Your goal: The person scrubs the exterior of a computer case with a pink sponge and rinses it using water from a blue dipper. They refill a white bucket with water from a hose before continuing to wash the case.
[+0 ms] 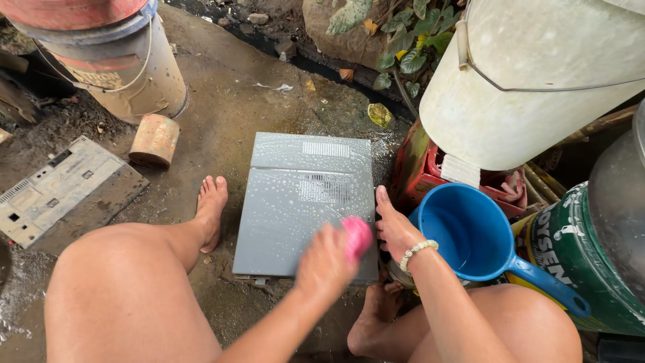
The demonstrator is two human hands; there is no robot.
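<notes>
Two hands: left hand (326,259) (blurred) probably gripping pink sponge (357,236).

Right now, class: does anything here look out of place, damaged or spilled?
Yes. A grey panel, beaded with water, lies flat on dirty ground. A second panel lies discarded to the left, grimy. A rusty can lies tipped on its side beside it.

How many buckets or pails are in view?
2. A grimy pail with a wire handle stands upper left on the ground; a large whitish pail sits upper right, above the blue dipper. Others may be hidden beyond the frame.
</notes>
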